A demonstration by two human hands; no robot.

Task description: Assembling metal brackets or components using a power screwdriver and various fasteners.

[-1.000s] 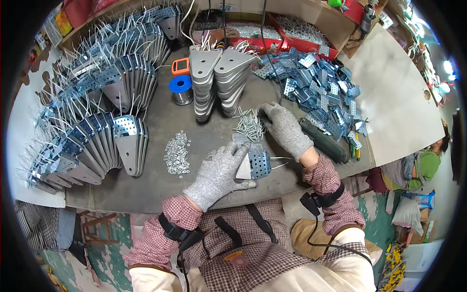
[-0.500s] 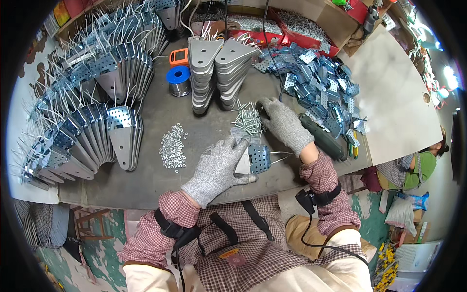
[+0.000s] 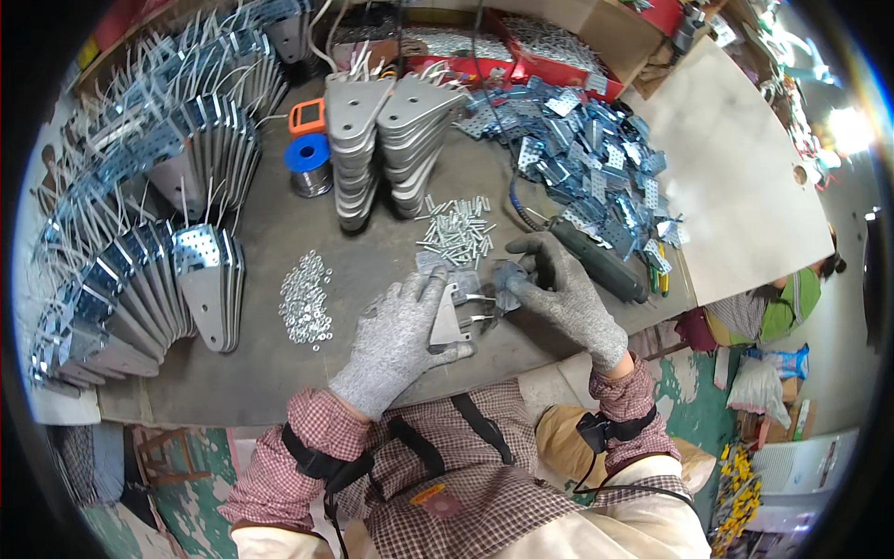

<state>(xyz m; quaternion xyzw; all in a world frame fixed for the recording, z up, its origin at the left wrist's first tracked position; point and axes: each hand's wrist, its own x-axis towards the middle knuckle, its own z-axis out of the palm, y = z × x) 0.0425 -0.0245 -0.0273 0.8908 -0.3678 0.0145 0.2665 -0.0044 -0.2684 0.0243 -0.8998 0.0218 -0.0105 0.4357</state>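
My gloved left hand (image 3: pixel 391 326) is closed against the left side of a grey metal plate (image 3: pixel 448 321) lying on the bench, thumb along its near edge. Thin white wires stick out from the plate's right side. Just right of it, my gloved right hand (image 3: pixel 563 293) pinches a bluish perforated metal bracket (image 3: pixel 507 285), partly covered by the fingers. A small heap of screws (image 3: pixel 456 233) lies beyond both hands. To the left of my left hand, many small nuts (image 3: pixel 305 303) are spread in a patch.
Stacked grey plates (image 3: pixel 352 140) stand at the back, beside a blue-topped solder spool (image 3: pixel 308 166) and an orange device (image 3: pixel 307 117). Finished-looking assemblies (image 3: pixel 207 289) fill the left. Perforated brackets (image 3: pixel 596 168) are piled at right, near a dark green power screwdriver (image 3: pixel 596 259). Red boxes (image 3: pixel 549 70) hold fasteners.
My right hand has come from beside the screws toward me and taken hold of the bracket, which has moved off the plate to the right. My left hand stays at the plate.
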